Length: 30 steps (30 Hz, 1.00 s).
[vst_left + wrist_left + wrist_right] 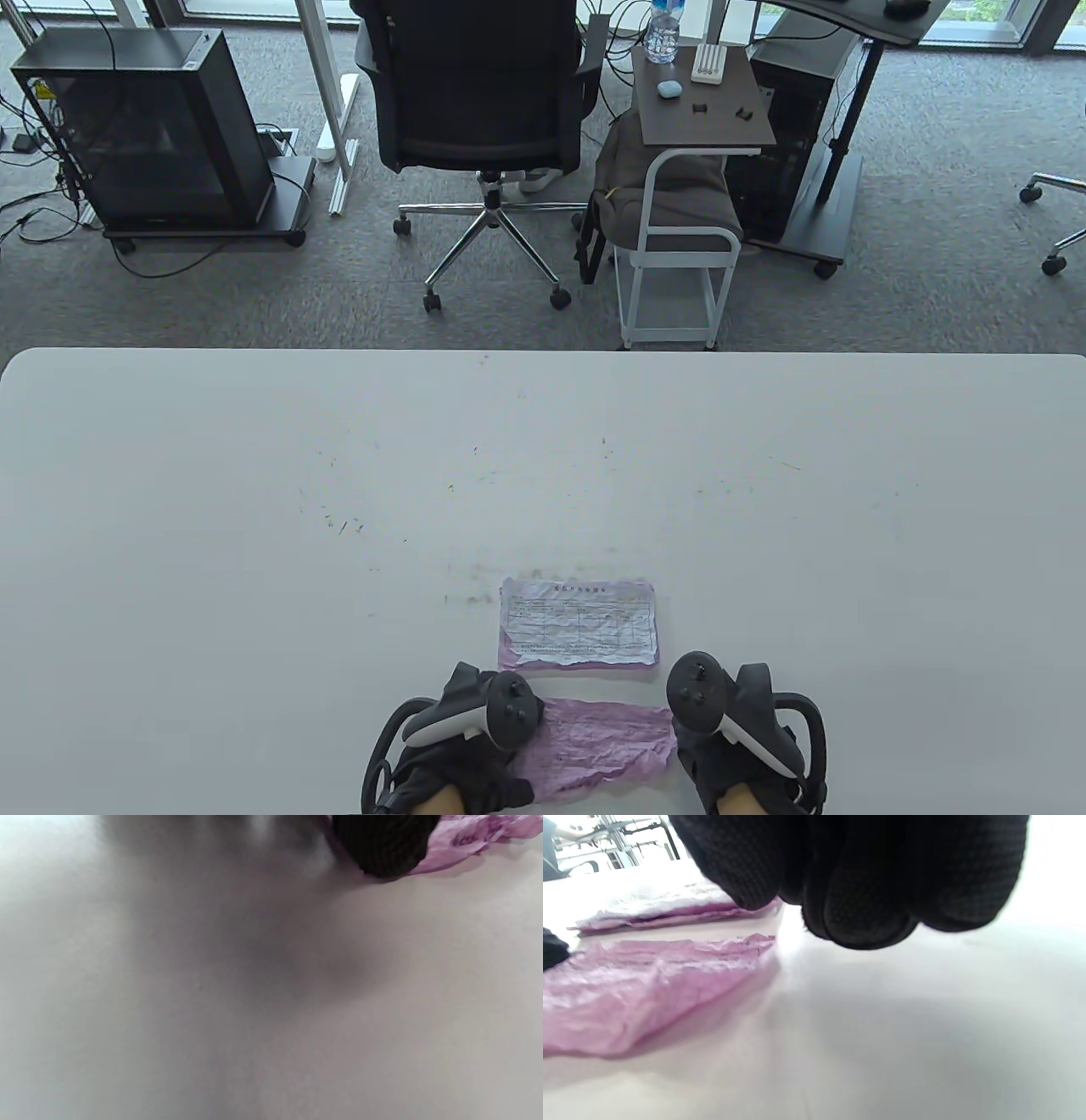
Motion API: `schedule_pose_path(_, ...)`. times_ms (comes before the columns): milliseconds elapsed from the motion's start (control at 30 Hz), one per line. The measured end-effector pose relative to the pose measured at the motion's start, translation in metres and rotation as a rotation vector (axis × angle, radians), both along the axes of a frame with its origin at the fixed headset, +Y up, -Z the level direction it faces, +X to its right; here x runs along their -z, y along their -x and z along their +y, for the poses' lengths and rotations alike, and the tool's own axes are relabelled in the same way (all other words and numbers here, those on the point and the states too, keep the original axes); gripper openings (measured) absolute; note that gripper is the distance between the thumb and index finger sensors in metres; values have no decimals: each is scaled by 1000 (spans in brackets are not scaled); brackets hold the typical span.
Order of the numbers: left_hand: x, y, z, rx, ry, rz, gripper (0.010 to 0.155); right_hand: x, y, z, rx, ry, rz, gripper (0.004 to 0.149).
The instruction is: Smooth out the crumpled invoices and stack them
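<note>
Now left hand [462, 739] finger presses pink sheet [598, 747]; right hand [730, 730] beside it, curled, empty; stack [579, 624] beyond.

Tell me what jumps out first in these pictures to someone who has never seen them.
Two gloved hands at the table's near edge: the left hand touches a wrinkled purple sheet, while the right hand sits just off its other end, fingers curled, holding nothing. Just beyond lies a flattened stack with a printed white form on top and purple paper showing beneath it. Past the white table stands a black office chair.
</note>
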<state>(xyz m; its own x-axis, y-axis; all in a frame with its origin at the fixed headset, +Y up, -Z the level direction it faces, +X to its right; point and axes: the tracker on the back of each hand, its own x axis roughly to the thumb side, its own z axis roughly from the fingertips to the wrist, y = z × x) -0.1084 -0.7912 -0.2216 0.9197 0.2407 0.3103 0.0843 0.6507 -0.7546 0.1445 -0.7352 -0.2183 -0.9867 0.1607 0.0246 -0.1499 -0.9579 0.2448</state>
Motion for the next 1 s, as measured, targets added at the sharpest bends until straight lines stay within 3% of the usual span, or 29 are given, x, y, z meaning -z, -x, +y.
schedule_pose_path(100,0,0,0,-2,2,-6,82,-2,5,12,57,-127,61,50)
schedule_pose_path(167,0,0,0,6,1,-11,82,-7,20,15,156,-179,234,49)
schedule_pose_path(267,0,0,0,8,-3,-14,82,-19,55,9,227,-131,513,43)
schedule_pose_path(400,0,-1,1,14,-5,-12,83,-41,100,-8,-38,-132,831,40)
schedule_pose_path(467,0,-1,1,14,-6,-10,83,-47,112,-16,-52,-97,890,45)
schedule_pose_path(600,0,-1,1,20,-3,-10,82,-45,117,-29,-99,121,868,60)
schedule_pose_path(667,0,-2,1,20,1,-7,83,-40,111,-32,-95,241,815,57)
schedule_pose_path(733,0,-2,2,23,4,-7,83,-34,104,-28,-29,230,742,50)
schedule_pose_path(1000,1,-2,2,27,10,-3,83,-15,79,-28,18,386,520,38)
